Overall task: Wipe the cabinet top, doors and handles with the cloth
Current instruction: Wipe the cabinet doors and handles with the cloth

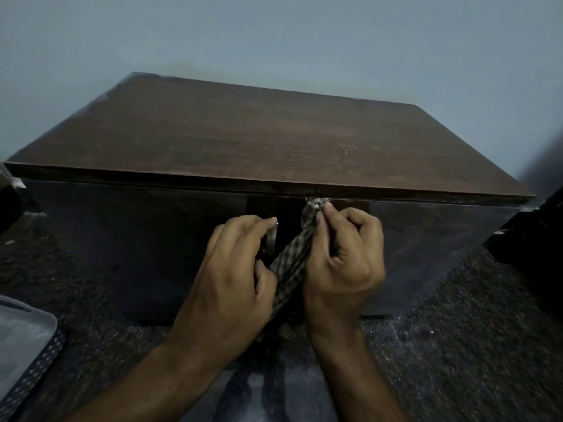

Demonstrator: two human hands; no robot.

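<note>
While the frame is read from its left edge, a grey tray-like object (24, 327) with a perforated dark strip beside it is noted at the lower left, on the speckled dark floor (457, 345). What it is cannot be told.

Cabinet (137, 239): low, dark, set against a pale blue-grey wall (274, 35). Its brown wood-grain top (259, 138) is seen from above, with light scuffs along the back-left edge and towards the right. Two dark glossy doors are seen below the top's front lip.

Left hand (231, 278): placed at the middle of the cabinet front, fingers curled. A metal handle (272, 242) is partly covered by the fingertips, which reach over its upper end. The thumb is pressed against the lower stretch of the cloth (292, 266).

Cloth: checked, dark and pale, twisted or folded into a narrow band. It is run diagonally between the two hands, from below the wrists up to the top of the door seam, just under the lip.

Right hand (344, 263): fingers curled, upper end of the cloth pinched between thumb and forefinger, and held against the door edge at the seam.

Far right: a dark object (536, 236) is seen beside the cabinet; blurred, not identifiable.
</note>
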